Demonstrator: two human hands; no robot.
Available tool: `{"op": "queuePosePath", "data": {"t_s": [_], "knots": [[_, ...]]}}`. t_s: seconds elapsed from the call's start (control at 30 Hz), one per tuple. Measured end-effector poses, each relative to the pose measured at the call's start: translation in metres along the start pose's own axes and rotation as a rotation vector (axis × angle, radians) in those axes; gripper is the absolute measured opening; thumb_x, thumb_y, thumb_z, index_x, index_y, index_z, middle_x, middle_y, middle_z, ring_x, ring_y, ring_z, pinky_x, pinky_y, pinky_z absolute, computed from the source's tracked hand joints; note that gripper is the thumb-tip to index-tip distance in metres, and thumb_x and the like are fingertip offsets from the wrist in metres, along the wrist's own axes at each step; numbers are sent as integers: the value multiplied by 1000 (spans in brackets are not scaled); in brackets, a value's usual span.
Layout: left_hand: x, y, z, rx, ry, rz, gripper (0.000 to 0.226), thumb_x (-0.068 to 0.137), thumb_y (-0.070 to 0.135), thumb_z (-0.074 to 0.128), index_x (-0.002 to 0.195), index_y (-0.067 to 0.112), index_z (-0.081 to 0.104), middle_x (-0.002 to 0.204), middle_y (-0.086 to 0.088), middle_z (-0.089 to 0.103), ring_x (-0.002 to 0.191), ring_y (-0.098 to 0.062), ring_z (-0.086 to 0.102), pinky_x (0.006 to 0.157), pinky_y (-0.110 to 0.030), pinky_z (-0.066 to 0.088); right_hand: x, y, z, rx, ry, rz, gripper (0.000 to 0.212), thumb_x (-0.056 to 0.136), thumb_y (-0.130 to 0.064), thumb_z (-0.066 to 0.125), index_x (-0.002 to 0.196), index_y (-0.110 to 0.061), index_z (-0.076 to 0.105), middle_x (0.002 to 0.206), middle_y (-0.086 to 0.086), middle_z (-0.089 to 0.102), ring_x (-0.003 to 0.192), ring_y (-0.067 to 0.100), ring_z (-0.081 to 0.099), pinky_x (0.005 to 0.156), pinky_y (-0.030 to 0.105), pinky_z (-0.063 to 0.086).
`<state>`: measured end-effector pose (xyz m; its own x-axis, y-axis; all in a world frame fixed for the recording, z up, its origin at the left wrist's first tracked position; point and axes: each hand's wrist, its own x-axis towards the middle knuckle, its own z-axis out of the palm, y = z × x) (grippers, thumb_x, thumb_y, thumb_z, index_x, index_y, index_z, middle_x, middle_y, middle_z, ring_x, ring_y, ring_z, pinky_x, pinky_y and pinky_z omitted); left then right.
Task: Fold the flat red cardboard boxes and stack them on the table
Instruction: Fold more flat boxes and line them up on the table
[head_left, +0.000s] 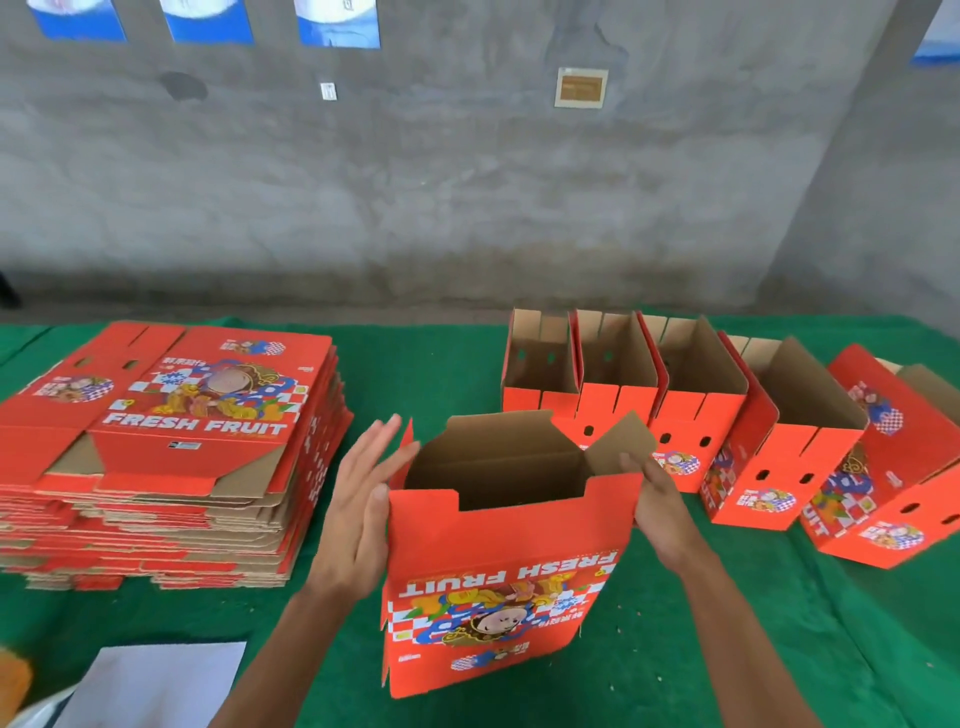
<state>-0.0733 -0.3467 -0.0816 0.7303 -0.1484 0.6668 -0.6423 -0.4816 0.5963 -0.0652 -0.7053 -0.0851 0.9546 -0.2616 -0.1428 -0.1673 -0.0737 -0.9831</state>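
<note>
A red "FRESH FRUIT" box (498, 582) stands opened up on the green table (426, 364) right in front of me, print upside down, its top flaps up and brown inside showing. My left hand (358, 514) lies flat against its left side with straight fingers. On the other side, my right hand (662, 506) touches the upper right corner, fingers by the brown flap. A tall pile of flat red boxes (171, 447) sits at the left.
Several folded red boxes (722, 415) stand in a row at the back right, open tops up, the rightmost leaning. A white sheet (156, 680) lies at the near left edge. A grey concrete wall rises behind the table.
</note>
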Motion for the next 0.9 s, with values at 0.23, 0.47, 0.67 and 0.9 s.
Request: {"op": "queuePosePath", "data": {"t_s": [0.23, 0.47, 0.67, 0.9], "knots": [[23, 1, -19, 20, -60, 144, 54, 104, 58, 32, 136, 18, 49, 148, -6, 54, 145, -30, 44, 111, -60, 37, 6, 5, -1, 106, 65, -31, 16, 109, -33, 53, 119, -22, 58, 98, -6, 69, 89, 9, 66, 76, 32, 49], [20, -7, -54, 348, -151, 268, 76, 92, 78, 41, 89, 5, 61, 103, -4, 62, 107, -32, 57, 93, -58, 46, 3, 8, 15, 95, 232, -35, 31, 109, -31, 50, 81, -23, 43, 65, -12, 53, 60, 5, 50, 60, 26, 40], [9, 24, -63, 501, -291, -18, 34, 84, 53, 69, 106, 27, 68, 144, 10, 52, 136, -18, 47, 89, -43, 57, -9, 4, 25, 142, 107, -124, 24, 107, -29, 54, 127, -34, 65, 109, -14, 74, 95, 4, 69, 75, 20, 52], [15, 59, -23, 1006, -542, -86, 33, 96, 29, 55, 127, 36, 67, 173, -6, 4, 155, -42, 9, 112, -55, 37, -19, -4, 29, -164, 68, -407, 64, 105, -5, 51, 136, -60, 51, 132, -35, 60, 122, -10, 56, 94, 9, 46]]}}
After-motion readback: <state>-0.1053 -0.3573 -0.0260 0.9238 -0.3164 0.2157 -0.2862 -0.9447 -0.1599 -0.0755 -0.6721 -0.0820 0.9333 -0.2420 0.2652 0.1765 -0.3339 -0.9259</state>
